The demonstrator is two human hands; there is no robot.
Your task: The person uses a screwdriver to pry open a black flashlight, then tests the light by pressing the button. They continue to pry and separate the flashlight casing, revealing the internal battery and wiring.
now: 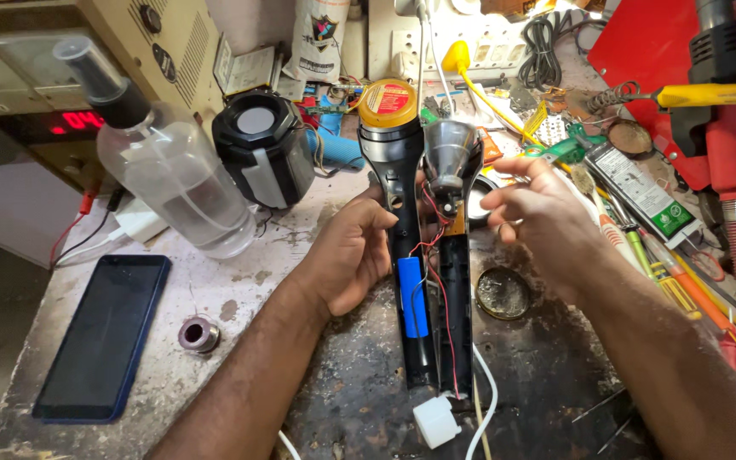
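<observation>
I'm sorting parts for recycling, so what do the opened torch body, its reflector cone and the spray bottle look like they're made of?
Torch body: likely moulded plastic, glossy black with soft highlights along its edges. Reflector cone: bright mirror-like silver, either metal or metallised plastic; the look cannot settle which. Spray bottle: clear plastic, seemingly, see-through with a dark pump collar.

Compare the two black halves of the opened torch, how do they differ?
The left half, held by the left hand, carries the blue battery. The right half carries red wires and the silver reflector, near the right hand. Both are long, black and lie side by side.
</observation>
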